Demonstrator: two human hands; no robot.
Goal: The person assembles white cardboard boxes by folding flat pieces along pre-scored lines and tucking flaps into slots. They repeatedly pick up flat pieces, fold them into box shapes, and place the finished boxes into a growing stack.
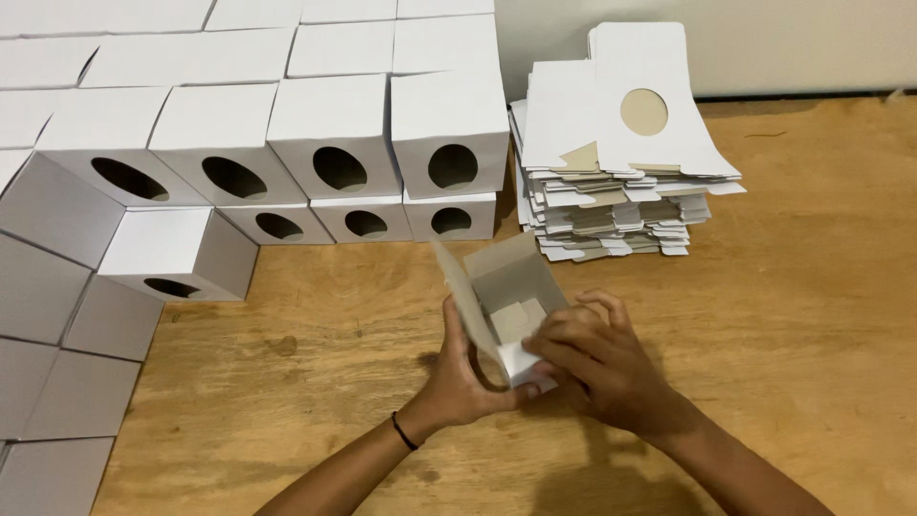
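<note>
I observed both hands working a half-formed white carton point(501, 306) at lower centre of the frame, held just above the wooden table point(812, 315). My left hand point(463, 377) was closed around the carton's near side, thumb along the long raised flap, evidently to keep the shell square. My right hand point(597, 358) was clamped over the near right corner, fingers point(573, 330) curled onto the edge, apparently pressing a flap inward. The carton's open end faced up and away, showing its grey-brown inside, which let the flaps be seen while being tucked.

A stack of flat blanks point(621, 143), each with a round cut-out, sat at upper right, within the right hand's reach. Finished boxes point(334, 143) with oval holes stood in stacked rows across the upper left, holes facing the camera, with more lying down the left edge, well apart from the hands.
</note>
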